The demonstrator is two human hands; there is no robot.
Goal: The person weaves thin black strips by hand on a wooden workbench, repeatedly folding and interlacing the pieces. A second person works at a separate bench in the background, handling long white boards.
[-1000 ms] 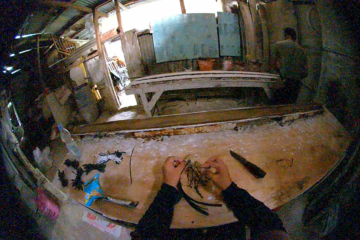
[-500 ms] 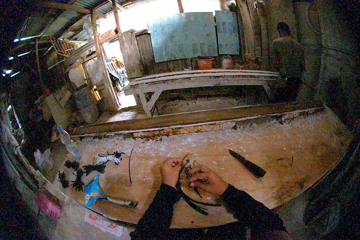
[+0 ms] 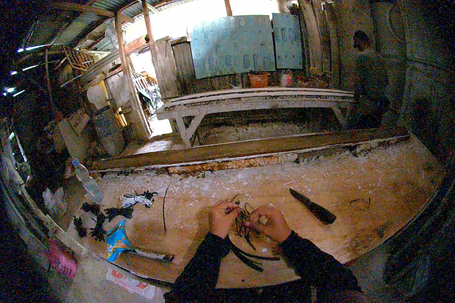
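both hands meet over the wooden bench (image 3: 369, 202), close together, working a small tangle of dark twigs (image 3: 243, 224). the left hand (image 3: 222, 218) is curled around the left side of the bundle, fingers pinching its strands. the right hand (image 3: 273, 223) grips the other side, and a pale bit shows at its fingertips, too small to tell what. the twigs sit between the two hands, just above the bench, with loose dark strips (image 3: 250, 255) trailing below toward the wrists. right of the right hand, apart from it, lies a dark knife (image 3: 313, 206). well left of the left hand are a blue packet (image 3: 117, 240), a white cord bundle (image 3: 135, 200) and a plastic bottle (image 3: 86, 179). a person (image 3: 366, 76) stands far beyond the hands.
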